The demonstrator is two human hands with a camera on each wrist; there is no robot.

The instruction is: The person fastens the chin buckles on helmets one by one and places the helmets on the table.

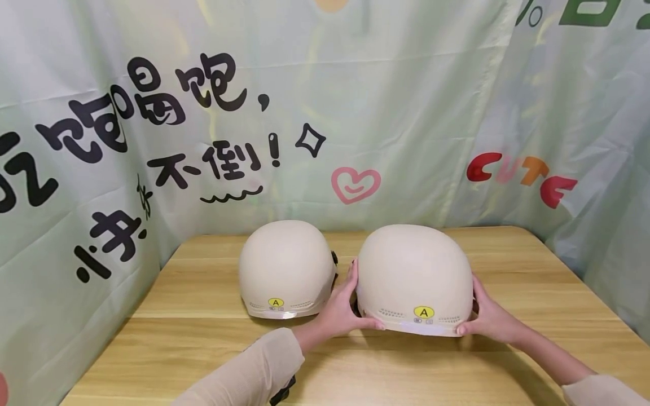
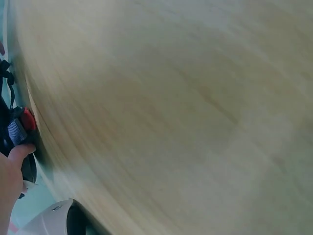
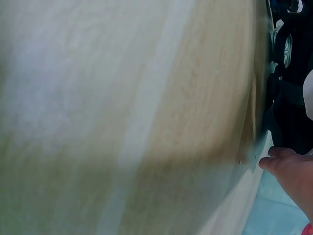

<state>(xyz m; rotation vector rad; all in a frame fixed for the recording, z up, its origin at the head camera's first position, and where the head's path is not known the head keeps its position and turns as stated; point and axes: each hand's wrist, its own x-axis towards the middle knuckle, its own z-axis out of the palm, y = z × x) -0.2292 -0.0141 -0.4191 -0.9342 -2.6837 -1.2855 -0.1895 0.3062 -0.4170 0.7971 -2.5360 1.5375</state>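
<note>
Two cream helmets are in the head view, each with a yellow "A" sticker low on the side facing me. Both my hands hold the right-hand helmet [image 1: 413, 276] at its lower sides. My left hand [image 1: 345, 307] grips its left side, thumb along the bottom rim. On the opposite side, my right hand [image 1: 490, 316] grips with its thumb at the rim. A red buckle piece [image 2: 29, 119] and black straps show by the left hand in the left wrist view. Black lining [image 3: 291, 125] shows above my right hand in the right wrist view. The other helmet [image 1: 286, 265] stands left of my left hand.
The helmets are at a wooden table [image 1: 193, 338] with rounded far corners. Behind it hangs a pale green printed curtain [image 1: 396, 113] with black lettering and a pink heart. A small black object [image 1: 282, 392] shows beside my left sleeve.
</note>
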